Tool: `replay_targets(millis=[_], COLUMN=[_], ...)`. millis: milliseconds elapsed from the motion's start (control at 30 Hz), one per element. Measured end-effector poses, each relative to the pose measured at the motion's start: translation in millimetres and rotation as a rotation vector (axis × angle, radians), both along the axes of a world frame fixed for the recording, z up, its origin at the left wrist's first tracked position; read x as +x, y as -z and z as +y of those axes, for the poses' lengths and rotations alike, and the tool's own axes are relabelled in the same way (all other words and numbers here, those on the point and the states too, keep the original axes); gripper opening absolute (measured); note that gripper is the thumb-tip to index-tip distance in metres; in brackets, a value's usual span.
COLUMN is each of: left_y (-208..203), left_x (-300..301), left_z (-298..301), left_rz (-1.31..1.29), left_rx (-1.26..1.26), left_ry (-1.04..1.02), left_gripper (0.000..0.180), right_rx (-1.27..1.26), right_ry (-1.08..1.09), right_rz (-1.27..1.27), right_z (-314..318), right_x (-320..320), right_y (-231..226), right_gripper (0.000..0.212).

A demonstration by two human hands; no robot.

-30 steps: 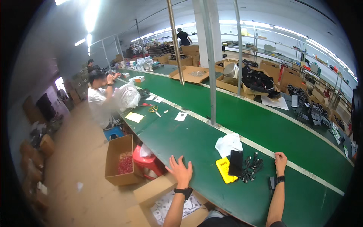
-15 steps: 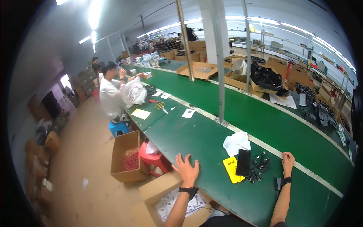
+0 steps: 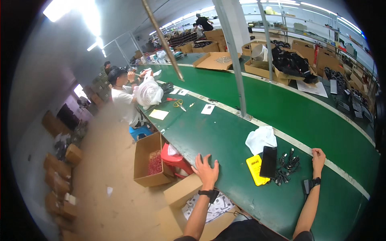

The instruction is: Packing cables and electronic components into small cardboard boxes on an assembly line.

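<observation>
Here both hands, left [image 3: 207,171] and right [image 3: 318,156], lie open, empty, on the smooth green table [image 3: 225,140].

We see a dark green bench [image 3: 225,136] with a pale stripe running along its far edge. Near that edge lies a white crumpled cloth [image 3: 261,138]; just beside it sit a bright yellow card [image 3: 255,170] with dark print, a plain black phone [image 3: 268,161] and a tangle of black cables [image 3: 287,164]. Our left hand [image 3: 207,170] and right hand [image 3: 318,156] each wear a black wristband. Off the bench's near edge we see a red stool [image 3: 175,158] and a brown cardboard box [image 3: 148,160] with red bits inside. Farther along the bench stand a white fan [image 3: 148,93], a pale yellow sheet [image 3: 159,114] and yellow-handled scissors [image 3: 178,103]. A person [image 3: 122,100] there wears a white shirt and a dark cap.
</observation>
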State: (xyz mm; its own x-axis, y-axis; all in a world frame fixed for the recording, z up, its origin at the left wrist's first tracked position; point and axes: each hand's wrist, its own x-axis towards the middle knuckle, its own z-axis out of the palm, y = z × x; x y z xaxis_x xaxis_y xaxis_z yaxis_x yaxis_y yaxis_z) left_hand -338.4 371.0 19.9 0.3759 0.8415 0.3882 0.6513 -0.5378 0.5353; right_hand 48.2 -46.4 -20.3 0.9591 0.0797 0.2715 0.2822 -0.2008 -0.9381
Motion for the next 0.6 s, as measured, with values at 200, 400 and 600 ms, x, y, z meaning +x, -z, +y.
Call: replay_targets(millis=[200,400,600], left_y=[6,8,10], left_x=[5,-1,-3], left_z=[4,2,-3], left_rz=[-0.008,-0.008,-0.062], left_rx=[0.033,0.024,0.019], left_ry=[-0.008,-0.020,-0.011], left_gripper=[0.049,0.048,0.047], right_rx=[-0.024,-0.155,-0.230], right_ry=[0.021,0.093,0.137], right_rz=[-0.012,-0.065,-0.102], right_z=[2,9,5], right_x=[1,-10,-17], right_y=[-2,-9,-7], right_gripper=[0.012,0.012,0.012])
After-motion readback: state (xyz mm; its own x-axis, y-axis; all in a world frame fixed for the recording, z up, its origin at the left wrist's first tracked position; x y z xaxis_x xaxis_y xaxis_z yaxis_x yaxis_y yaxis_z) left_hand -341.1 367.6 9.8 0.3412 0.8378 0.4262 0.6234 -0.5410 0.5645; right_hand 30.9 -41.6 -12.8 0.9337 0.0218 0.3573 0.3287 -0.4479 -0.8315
